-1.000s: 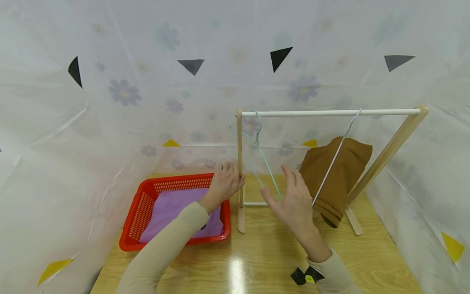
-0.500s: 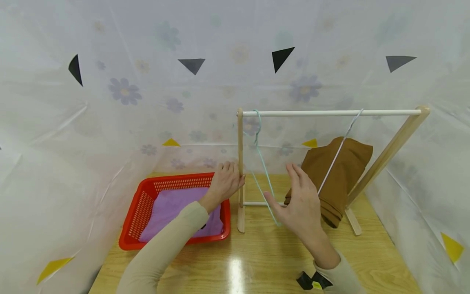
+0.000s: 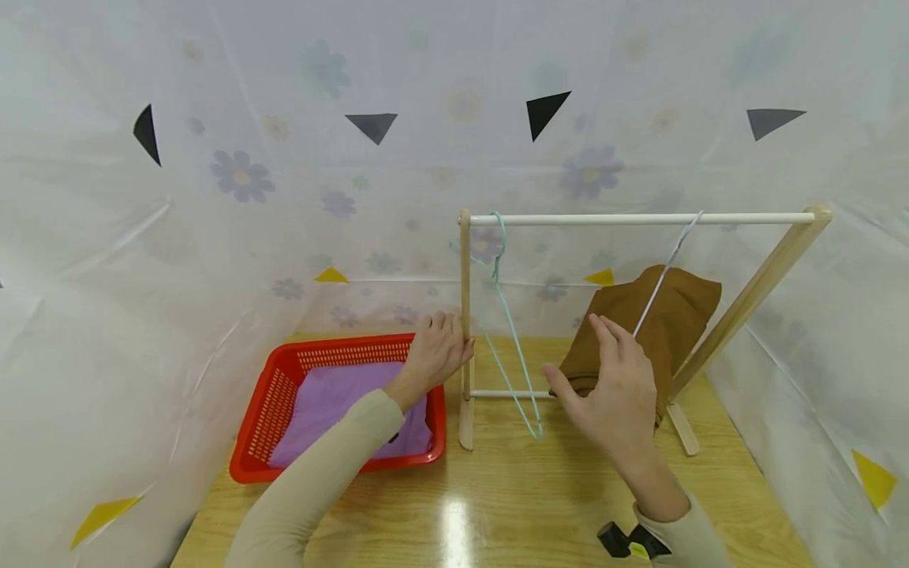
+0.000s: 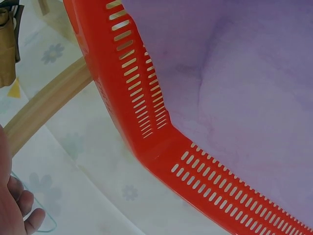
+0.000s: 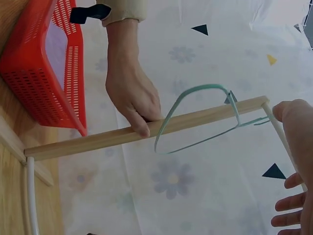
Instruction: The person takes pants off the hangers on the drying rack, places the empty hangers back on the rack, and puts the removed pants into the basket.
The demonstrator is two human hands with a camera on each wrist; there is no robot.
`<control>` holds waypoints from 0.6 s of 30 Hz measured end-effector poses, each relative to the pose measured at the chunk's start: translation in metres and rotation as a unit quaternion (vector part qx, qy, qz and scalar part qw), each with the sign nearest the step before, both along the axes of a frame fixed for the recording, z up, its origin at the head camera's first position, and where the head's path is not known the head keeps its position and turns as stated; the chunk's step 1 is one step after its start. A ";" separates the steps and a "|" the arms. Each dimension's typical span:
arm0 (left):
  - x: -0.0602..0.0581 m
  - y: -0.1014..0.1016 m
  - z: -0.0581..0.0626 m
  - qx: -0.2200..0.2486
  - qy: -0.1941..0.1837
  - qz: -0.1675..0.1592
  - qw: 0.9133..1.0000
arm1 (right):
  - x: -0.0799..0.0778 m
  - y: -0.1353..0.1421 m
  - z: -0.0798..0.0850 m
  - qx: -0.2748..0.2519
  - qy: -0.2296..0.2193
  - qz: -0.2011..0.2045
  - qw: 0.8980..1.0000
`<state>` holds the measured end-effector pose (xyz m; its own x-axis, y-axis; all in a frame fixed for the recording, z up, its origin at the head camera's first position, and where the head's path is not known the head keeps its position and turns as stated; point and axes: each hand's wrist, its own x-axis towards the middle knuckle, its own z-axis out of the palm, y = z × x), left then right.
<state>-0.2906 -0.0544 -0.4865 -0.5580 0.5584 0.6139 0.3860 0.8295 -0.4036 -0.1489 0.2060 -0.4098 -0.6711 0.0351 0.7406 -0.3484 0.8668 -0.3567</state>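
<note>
My left hand point(image 3: 435, 353) grips the left wooden post point(image 3: 465, 276) of a small clothes rack; in the right wrist view its thumb crosses the post. From the rack's white top rod point(image 3: 582, 219) hangs a mint-green wire hanger point(image 3: 514, 323) with nothing on it. Farther right, a white hanger point(image 3: 656, 288) carries brown folded trousers point(image 3: 678, 323). My right hand point(image 3: 616, 402) is in front of them, thumb and fingers spread apart, holding nothing. It covers the lower part of the white hanger and some of the brown cloth; whether it touches them, I cannot tell.
A red plastic basket point(image 3: 245, 450) with a purple cloth point(image 3: 323, 414) in it stands left of the rack on the wooden table point(image 3: 511, 513). The rack's right post point(image 3: 753, 300) slants beside the brown trousers. A pale flowered curtain encloses the back and sides.
My right hand has moved right, from beside the green hanger to in front of the brown trousers. The green hanger's lower end is now uncovered and has swung slightly. The left hand keeps its place.
</note>
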 end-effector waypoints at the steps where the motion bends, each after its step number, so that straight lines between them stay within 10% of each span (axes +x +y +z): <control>1: 0.000 0.000 0.000 0.000 0.003 -0.001 1.000 | -0.001 0.002 -0.001 -0.001 -0.002 -0.006 1.000; 18: 0.001 0.000 -0.001 -0.007 0.000 0.008 1.000 | -0.021 0.043 -0.029 -0.013 0.003 -0.103 0.995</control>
<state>-0.2901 -0.0544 -0.4873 -0.5669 0.5579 0.6061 0.3733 0.8299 -0.4147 -0.1701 0.2488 -0.4386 -0.6431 0.1909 0.7416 -0.1662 0.9106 -0.3784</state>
